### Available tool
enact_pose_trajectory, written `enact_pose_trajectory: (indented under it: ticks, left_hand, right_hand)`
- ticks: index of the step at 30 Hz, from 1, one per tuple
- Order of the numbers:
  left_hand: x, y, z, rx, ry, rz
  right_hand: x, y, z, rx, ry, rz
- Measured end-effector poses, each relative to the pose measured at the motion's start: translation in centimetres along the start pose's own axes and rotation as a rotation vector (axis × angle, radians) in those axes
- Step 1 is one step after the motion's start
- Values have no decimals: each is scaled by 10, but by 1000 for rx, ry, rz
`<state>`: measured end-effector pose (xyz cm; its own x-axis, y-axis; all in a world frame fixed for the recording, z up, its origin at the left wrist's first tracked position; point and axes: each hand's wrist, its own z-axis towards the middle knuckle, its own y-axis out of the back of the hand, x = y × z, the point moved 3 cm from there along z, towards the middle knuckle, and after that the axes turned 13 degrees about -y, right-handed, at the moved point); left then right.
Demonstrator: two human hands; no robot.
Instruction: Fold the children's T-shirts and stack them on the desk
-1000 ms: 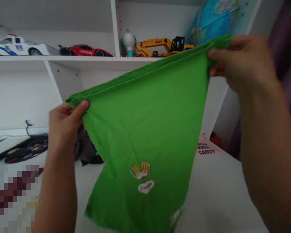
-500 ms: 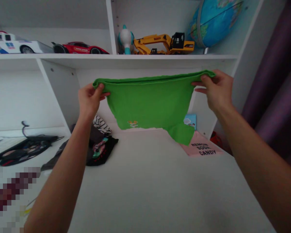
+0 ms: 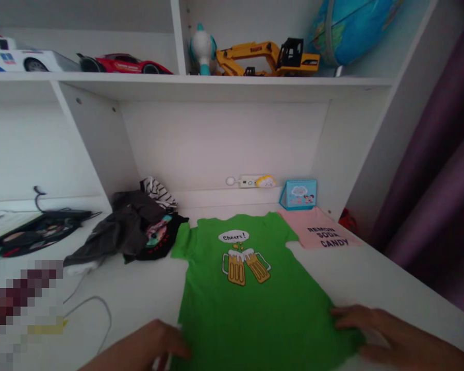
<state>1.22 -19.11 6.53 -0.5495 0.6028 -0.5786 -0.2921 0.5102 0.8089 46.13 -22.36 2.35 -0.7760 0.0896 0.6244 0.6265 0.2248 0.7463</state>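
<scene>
On the desk (image 3: 150, 293), the green shirt (image 3: 263, 314) lies spread face up, its long axis running away from the person, collar at the far end and near end running out of view at the bottom. It lies between the 2 hands: the left hand (image 3: 164, 341) is at its left edge, the right hand (image 3: 382, 332) at its right edge, so each hand is nearer its own side and the collar is well apart from both. The right fingers are parted, a fingertip at the cloth's edge; the left fingers bend down onto the left edge. Blur hides any grip, so I cannot tell whether either hand pinches cloth. The print (image 3: 237, 269) of 2 mugs sits beyond the fingers. Dark clothes (image 3: 119, 234) lie just beside the left sleeve, and the pink cloth (image 3: 309, 221) meets the right sleeve
</scene>
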Motion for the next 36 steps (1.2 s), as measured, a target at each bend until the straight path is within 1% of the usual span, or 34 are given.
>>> enact_pose_trajectory:
  ticks: [1, 3, 5, 7, 8, 10, 12, 14, 15, 17, 19, 22, 25, 28, 31, 33, 35, 36]
  left_hand:
    - [-1, 3, 6, -12, 9, 12]
    - [-2, 16, 31, -99, -15, 76]
    - [4, 28, 71, -175, -90, 163]
    - [20, 31, 118, -215, -140, 271]
    - [33, 29, 140, -228, -113, 328]
    - [66, 25, 176, -297, 57, 457]
    - [97, 20, 196, -336, 205, 535]
    - [118, 15, 205, -353, 258, 576]
    - [125, 14, 206, -357, 255, 587]
    - [131, 13, 204, -364, 238, 596]
    - [132, 13, 202, -366, 230, 593]
    - [129, 15, 202, -367, 220, 587]
    - [129, 15, 202, -365, 202, 579]
    - [133, 15, 204, -368, 195, 567]
    - [139, 19, 210, -352, 217, 516]
    - [144, 25, 216, -339, 256, 449]
    - [148, 35, 223, -362, 293, 389]
    - [149, 41, 226, -398, 302, 377]
  right_hand:
    - [-1, 1, -1, 34, -28, -23]
    - [8, 10, 11, 21, -42, -40]
    - [24, 21, 41, -35, 4, -52]
    - [36, 29, 86, -103, 33, -89]
    - [39, 32, 111, -160, -2, -123]
    - [36, 39, 160, -289, -138, -165]
    - [28, 44, 200, -391, -252, -181]
    - [20, 47, 229, -459, -332, -181]
    - [17, 47, 240, -478, -361, -179]
    - [14, 43, 258, -472, -382, -168]
    - [16, 37, 273, -421, -352, -142]
    - [25, 30, 287, -341, -259, -61]
    - [35, 30, 289, -316, -179, 52]
    - [39, 37, 283, -363, -144, 133]
    - [34, 53, 275, -505, -176, 136]
    - [28, 65, 270, -613, -216, 84]
    - [25, 73, 266, -690, -239, 2]
    - [27, 73, 264, -710, -240, -41]
